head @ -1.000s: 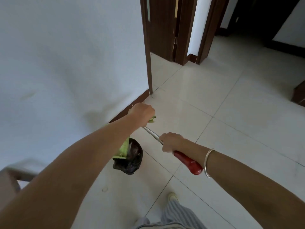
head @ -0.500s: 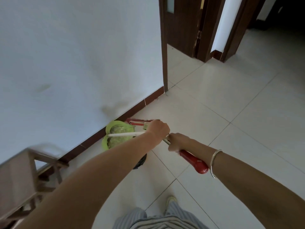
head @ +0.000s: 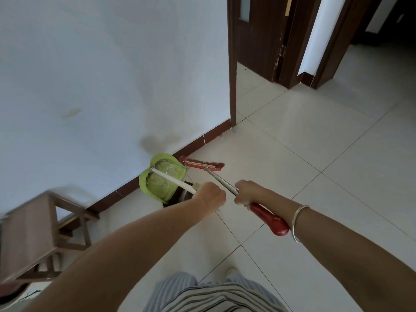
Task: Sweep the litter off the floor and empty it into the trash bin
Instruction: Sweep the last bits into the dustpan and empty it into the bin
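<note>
My left hand [head: 211,194] is closed around the white handle of a green dustpan [head: 163,177], which is tipped up next to the wall with its dusty inside facing me. Under the pan, a dark trash bin [head: 177,197] with a black bag is mostly hidden. In my right hand [head: 247,192] is the metal shaft of a red broom [head: 270,219]. The broom's red head [head: 202,165] rests on the floor just right of the dustpan. I cannot make out any litter.
A white wall [head: 112,75] with a dark red skirting board runs along the left. A wooden stool [head: 38,235] stands at the lower left. A dark door frame [head: 231,64] and open doorways lie ahead. Pale floor tiles [head: 315,143] spread right.
The dustpan has swung up from beside the bin until its inside faces me, and the broom head has come into sight on the floor. The view has shifted left, showing the stool.
</note>
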`<state>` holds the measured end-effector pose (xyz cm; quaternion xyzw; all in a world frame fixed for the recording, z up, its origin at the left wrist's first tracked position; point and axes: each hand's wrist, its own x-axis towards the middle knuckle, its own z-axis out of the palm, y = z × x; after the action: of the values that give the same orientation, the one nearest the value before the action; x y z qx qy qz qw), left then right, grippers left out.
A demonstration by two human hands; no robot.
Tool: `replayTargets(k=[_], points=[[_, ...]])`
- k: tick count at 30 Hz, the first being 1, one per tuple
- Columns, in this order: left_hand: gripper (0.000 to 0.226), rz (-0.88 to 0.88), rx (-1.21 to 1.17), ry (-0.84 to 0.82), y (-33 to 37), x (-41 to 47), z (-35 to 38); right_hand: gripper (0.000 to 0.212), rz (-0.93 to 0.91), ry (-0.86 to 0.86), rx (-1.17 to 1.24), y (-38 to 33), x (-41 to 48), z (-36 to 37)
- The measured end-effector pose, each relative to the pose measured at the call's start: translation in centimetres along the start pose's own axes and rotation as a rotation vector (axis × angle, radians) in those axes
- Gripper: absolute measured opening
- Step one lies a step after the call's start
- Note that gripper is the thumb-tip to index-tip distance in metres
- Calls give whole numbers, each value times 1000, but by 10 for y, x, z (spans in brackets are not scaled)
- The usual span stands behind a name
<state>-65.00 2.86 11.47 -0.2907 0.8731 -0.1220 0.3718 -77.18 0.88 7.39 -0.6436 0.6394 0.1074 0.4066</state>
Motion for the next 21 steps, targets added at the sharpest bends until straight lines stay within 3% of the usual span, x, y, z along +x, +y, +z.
replayTargets(k=[9, 14, 21], points=[[23, -83, -48, 82, -19, -16, -4, 23, 12, 20, 10, 0, 1, 3], [29, -17, -10, -74, 13, -26, 21, 24, 5, 11, -20, -6, 1, 7], [26, -102, -2, 43, -13, -50, 21, 22, -6, 17, -30, -13, -1, 7]])
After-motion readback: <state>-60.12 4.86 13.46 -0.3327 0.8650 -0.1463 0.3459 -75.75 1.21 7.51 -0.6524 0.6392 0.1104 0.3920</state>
